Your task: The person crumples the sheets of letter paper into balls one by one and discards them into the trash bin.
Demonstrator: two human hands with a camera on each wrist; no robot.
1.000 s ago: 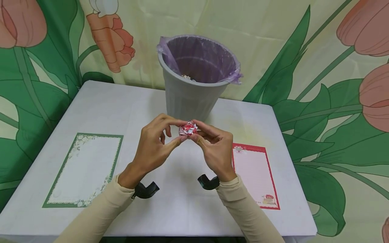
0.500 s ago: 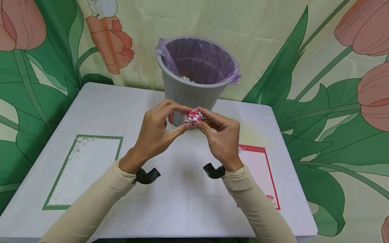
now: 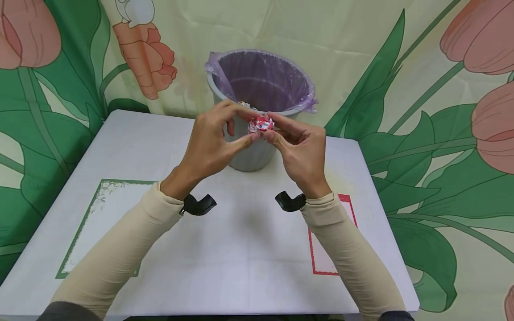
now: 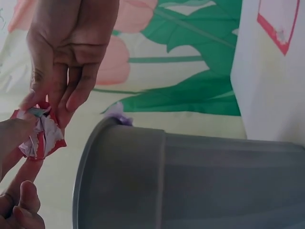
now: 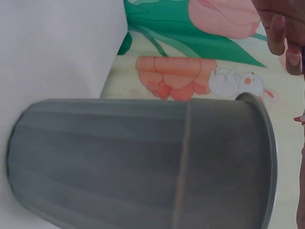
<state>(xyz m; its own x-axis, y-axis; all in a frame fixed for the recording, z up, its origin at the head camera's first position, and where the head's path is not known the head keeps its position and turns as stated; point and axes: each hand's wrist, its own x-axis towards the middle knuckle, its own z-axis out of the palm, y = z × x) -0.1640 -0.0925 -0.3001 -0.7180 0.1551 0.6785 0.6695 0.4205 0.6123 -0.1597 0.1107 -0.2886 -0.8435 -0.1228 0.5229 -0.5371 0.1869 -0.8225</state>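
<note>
Between both hands is a crumpled ball of red and white paper, held up in front of the bin's near rim. My left hand pinches its left side with thumb and forefinger. On the other side, the thumb and forefinger of my right hand pinch it too. The left wrist view shows the creased paper ball close up, with fingers on both sides. Behind the hands stands a grey bin with a purple liner bag; some crumpled scraps show inside it.
A green-bordered sheet lies at left on the white table, partly under the left sleeve. At right, the right forearm partly covers a red-bordered sheet. A flower-printed cloth hangs behind the table.
Both hands have moved forward and up with the paper ball, from in front of the bin's base to just below its near rim. They keep their pinch on it.
</note>
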